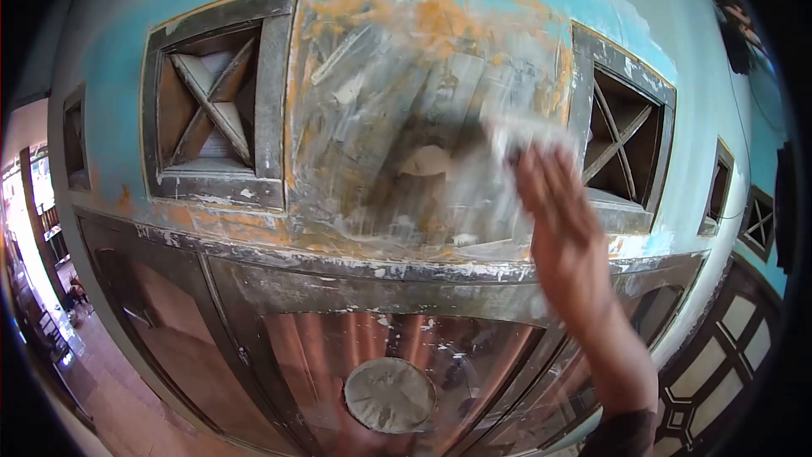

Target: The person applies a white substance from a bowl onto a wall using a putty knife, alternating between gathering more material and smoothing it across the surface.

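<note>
Although the movement makes it blurred, the right hand [562,216] seems closed on a pale, flat, blade-like tool [529,129], with its fingers lying together along it. The exact place of the thumb I cannot tell. The tool is probably light and rather stiff, perhaps with a little spring at the edge; it is best taken near its back, with the fingers spread behind the blade. Whether the edge touches the wall, the blur does not show.

Lower down, the left hand [365,439] is closed around the side and underside of a round container filled with grey, paste-like material [391,395]. The paste looks soft and thick, so the container may be somewhat heavy, and slippery if its rim is smeared; a wide hold from below, kept level, should suit it.

Beyond the tool is a rough grey-brown wall patch with orange marks [364,118], between two dark square frames with crossed bars [272,110].
</note>
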